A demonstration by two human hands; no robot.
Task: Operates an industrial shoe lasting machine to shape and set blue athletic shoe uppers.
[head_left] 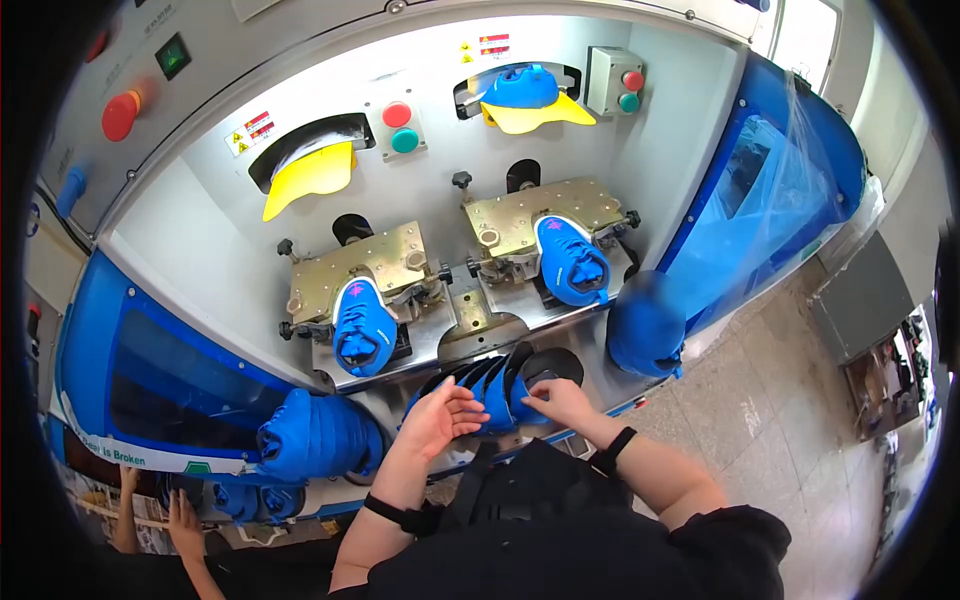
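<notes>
Grey box [868, 298] beside pale tiled floor [765, 445], bright window [806, 35] above.

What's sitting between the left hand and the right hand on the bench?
In the head view, part of a row of nested blue shoe uppers lies between the left hand and the right hand.

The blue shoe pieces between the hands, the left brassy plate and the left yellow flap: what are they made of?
Blue shoe pieces: perhaps fabric or synthetic leather, matt, judging by their thin curved walls. Left brassy plate: probably metal, given its golden sheen and bolts. Left yellow flap: cloth or rubber, I can't tell; smooth, with a wavy edge.
</notes>
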